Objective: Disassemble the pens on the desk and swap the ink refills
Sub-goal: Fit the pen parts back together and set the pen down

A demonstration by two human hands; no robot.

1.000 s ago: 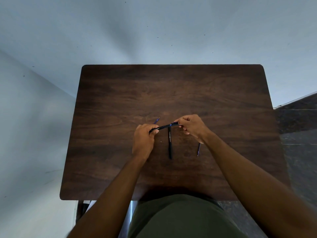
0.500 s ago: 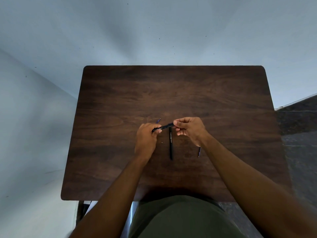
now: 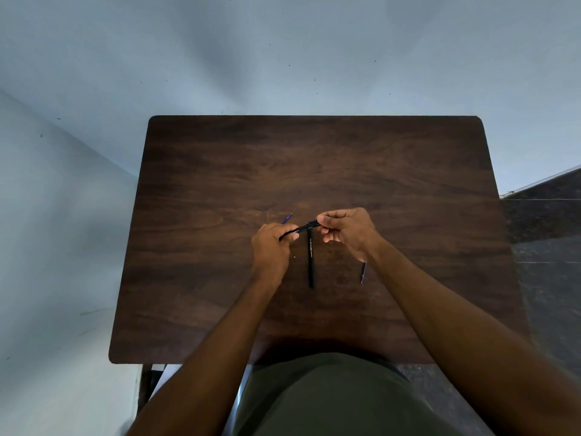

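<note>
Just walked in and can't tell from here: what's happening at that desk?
A person seated at a dark wooden desk is working on a black pen, held above the desk between both hands: the left hand grips one end, the right hand pinches the other. Another black pen barrel lies on the desk below it. Two small blue pieces also lie there, one beyond the left hand, one by the right wrist. Whether the refills have been swapped can't be told.

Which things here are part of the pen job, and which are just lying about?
Part of the job:
- black pen held between left hand and right hand
- black barrel on the desk
- two blue pieces

Lying about:
- nothing visible
</note>
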